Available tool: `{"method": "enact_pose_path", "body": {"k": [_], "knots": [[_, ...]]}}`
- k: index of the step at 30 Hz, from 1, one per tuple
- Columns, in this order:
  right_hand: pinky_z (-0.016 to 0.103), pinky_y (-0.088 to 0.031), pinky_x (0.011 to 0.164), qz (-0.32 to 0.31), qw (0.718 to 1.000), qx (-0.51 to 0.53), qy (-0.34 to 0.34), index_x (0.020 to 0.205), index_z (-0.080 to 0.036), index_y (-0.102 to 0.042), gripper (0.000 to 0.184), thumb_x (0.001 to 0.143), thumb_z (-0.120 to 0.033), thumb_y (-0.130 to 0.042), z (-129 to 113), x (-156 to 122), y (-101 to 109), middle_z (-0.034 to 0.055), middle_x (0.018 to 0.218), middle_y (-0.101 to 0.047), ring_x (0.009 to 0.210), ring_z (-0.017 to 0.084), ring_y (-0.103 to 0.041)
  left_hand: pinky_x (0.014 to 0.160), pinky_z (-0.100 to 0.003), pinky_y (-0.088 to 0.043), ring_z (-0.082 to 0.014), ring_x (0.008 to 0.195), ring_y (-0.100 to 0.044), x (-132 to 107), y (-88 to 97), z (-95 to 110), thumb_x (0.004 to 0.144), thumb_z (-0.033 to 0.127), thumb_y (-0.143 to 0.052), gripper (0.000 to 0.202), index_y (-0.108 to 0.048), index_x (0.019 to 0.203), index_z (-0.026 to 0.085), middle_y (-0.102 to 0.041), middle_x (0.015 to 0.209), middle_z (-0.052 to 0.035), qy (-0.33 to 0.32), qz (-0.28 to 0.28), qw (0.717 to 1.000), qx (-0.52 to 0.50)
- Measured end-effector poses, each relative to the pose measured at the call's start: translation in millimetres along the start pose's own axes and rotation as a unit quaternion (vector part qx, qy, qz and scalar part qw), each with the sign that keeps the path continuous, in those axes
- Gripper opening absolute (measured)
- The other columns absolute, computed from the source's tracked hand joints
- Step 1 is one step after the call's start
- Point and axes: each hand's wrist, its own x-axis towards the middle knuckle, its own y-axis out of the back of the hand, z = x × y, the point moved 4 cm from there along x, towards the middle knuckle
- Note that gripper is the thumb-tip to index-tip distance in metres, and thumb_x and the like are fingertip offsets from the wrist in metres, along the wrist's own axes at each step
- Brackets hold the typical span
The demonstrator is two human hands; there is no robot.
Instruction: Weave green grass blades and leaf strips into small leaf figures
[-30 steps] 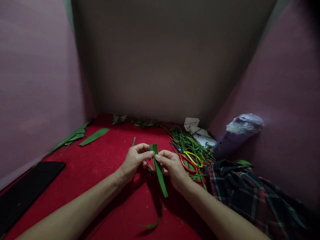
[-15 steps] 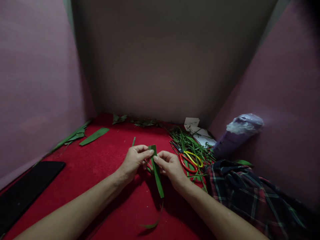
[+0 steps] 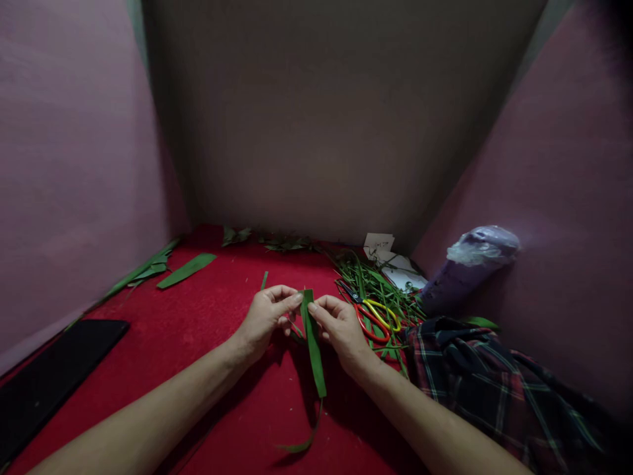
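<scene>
A long green leaf strip (image 3: 313, 346) hangs down between my two hands over the red cloth (image 3: 198, 330). My left hand (image 3: 267, 316) pinches the strip's top edge from the left, fingers closed. From the right, my right hand (image 3: 341, 330) pinches the same top end with thumb and forefinger. The strip's lower end curls onto the cloth near me. Just right of my right hand lie scissors with red and yellow handles (image 3: 373, 315).
A heap of thin green stems (image 3: 376, 280) and white paper (image 3: 390, 260) sit at the back right. A purple wrapped bundle (image 3: 469, 260) leans on the right wall. Plaid cloth (image 3: 494, 376) lies at the right. Cut leaves (image 3: 185, 269) and a black slab (image 3: 49, 376) lie at the left.
The leaf strip has shifted slightly between my fingers; its top end now stands narrower and more upright. Both hands stay in nearly the same place.
</scene>
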Motion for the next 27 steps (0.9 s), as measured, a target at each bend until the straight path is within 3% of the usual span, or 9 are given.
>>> {"method": "enact_pose_path", "body": {"k": [7,15,22,27], "knots": [[0.018,-0.026,0.043,0.02,1.0,0.014,-0.016,0.058,-0.016,-0.046,0.026,0.068,-0.035,-0.062,0.1,-1.2,-0.2,-0.0056,0.052,-0.039,0.046,0.006,-0.033,0.035,-0.016,-0.038,-0.0042,0.039,-0.043,-1.4,0.8,1.5,0.062,0.026,-0.068,0.019,-0.056,0.072,0.014,-0.051,0.057,0.004,-0.015,0.011,1.0,0.013],[0.018,-0.014,0.035,0.01,0.996,0.085,-0.031,0.06,-0.016,-0.047,0.023,0.067,-0.032,-0.062,-0.8,-1.7,-2.6,-0.0083,0.044,-0.034,0.035,0.003,-0.022,0.038,-0.018,-0.039,-0.0049,0.04,-0.045,-1.1,1.4,2.7,0.064,0.024,-0.067,0.014,-0.058,0.071,0.015,-0.054,0.059,0.0038,-0.061,-0.017,0.996,0.059],[0.017,-0.013,0.033,0.014,0.994,0.102,-0.028,0.061,-0.016,-0.046,0.022,0.068,-0.031,-0.061,-1.8,-0.6,-0.3,-0.0093,0.042,-0.033,0.033,0.002,-0.02,0.041,-0.017,-0.035,-0.005,0.042,-0.042,-1.1,0.1,4.2,0.064,0.024,-0.067,0.013,-0.062,0.071,0.015,-0.052,0.053,0.0041,-0.067,-0.028,0.994,0.083],[0.017,-0.016,0.033,0.032,0.994,0.099,-0.029,0.061,-0.016,-0.046,0.023,0.067,-0.033,-0.062,-2.9,0.5,1.7,-0.0094,0.042,-0.034,0.033,0.003,-0.021,0.046,-0.017,-0.035,-0.0052,0.047,-0.043,-4.3,-5.2,8.3,0.061,0.02,-0.069,0.009,-0.064,0.067,0.015,-0.057,0.061,0.0026,-0.077,-0.042,0.993,0.08]]}}
